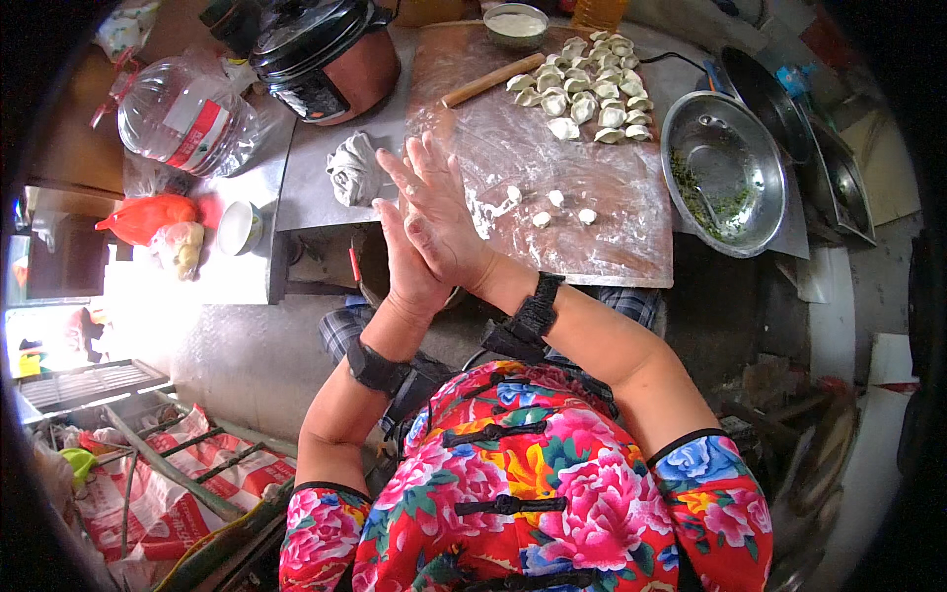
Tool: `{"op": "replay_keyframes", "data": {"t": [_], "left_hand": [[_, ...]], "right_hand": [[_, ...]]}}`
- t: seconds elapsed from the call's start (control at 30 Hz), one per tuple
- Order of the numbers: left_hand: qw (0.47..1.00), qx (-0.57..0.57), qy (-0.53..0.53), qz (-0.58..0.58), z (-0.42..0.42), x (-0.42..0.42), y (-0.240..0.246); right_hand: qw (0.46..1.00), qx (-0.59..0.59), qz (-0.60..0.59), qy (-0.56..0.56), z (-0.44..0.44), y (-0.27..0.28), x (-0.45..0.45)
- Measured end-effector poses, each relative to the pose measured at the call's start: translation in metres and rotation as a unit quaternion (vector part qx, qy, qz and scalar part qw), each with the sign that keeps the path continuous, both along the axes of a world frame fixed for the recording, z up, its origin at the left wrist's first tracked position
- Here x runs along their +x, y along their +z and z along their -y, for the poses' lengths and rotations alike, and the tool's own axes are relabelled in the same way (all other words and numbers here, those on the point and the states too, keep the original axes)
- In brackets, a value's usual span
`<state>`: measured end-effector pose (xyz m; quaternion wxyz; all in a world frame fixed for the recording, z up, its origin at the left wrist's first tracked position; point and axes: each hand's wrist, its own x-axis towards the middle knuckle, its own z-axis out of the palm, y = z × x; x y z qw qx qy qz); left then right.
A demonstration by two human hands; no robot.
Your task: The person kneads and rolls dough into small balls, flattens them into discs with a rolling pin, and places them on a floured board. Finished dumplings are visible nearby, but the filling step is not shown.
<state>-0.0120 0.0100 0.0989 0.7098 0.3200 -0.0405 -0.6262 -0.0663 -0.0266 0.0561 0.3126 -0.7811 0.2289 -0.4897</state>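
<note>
My left hand (pixel 408 259) and my right hand (pixel 444 222) are pressed palm against palm over the left front edge of a floured wooden board (pixel 473 148). The fingers point away from me; whether anything lies between the palms is hidden. Several small dough pieces (pixel 556 197) lie on the board to the right of my hands. Beyond them are rows of folded dumplings (pixel 583 109) and a wooden rolling pin (pixel 494 79). A crumpled grey cloth (pixel 355 170) rests just left of my fingers.
A steel bowl (pixel 769 177) with chopped green filling and a utensil stands right of the board. A bowl of white flour (pixel 516 24) sits at the back. An electric pressure cooker (pixel 362 70), a large plastic bottle (pixel 185 118) and a white cup (pixel 238 228) stand left.
</note>
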Motion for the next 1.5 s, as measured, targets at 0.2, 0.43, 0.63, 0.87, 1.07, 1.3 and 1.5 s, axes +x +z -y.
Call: {"op": "replay_keyframes", "data": {"t": [0.2,0.43,0.63,0.87,1.07,1.3,1.5], "left_hand": [[0.997,-0.047,-0.022,0.059,-0.008,-0.007,-0.019],[0.978,-0.138,-0.012,0.154,-0.012,-0.016,-0.038],[0.984,-0.108,0.003,0.144,-0.01,-0.008,-0.042],[0.994,-0.059,-0.012,0.089,-0.008,-0.007,-0.055],[0.997,-0.037,-0.064,0.034,-0.001,-0.005,-0.077],[0.994,-0.011,-0.104,0.008,-0.007,-0.01,-0.091],[0.992,0.005,-0.13,-0.004,-0.008,-0.016,-0.105]], "right_hand": [[0.998,-0.033,-0.025,0.045,-0.018,0.002,-0.009],[0.997,0.074,-0.033,0.012,0.003,-0.004,-0.007],[0.997,-0.042,-0.067,-0.002,-0.021,0.005,-0.003],[0.998,0.03,-0.015,0.047,0.003,-0.012,-0.015],[0.994,-0.022,-0.06,0.086,-0.01,-0.006,-0.014],[0.981,-0.026,0.071,0.178,0.007,0.0,-0.008],[0.991,0.001,0.057,0.125,-0.013,-0.002,-0.025]]}}
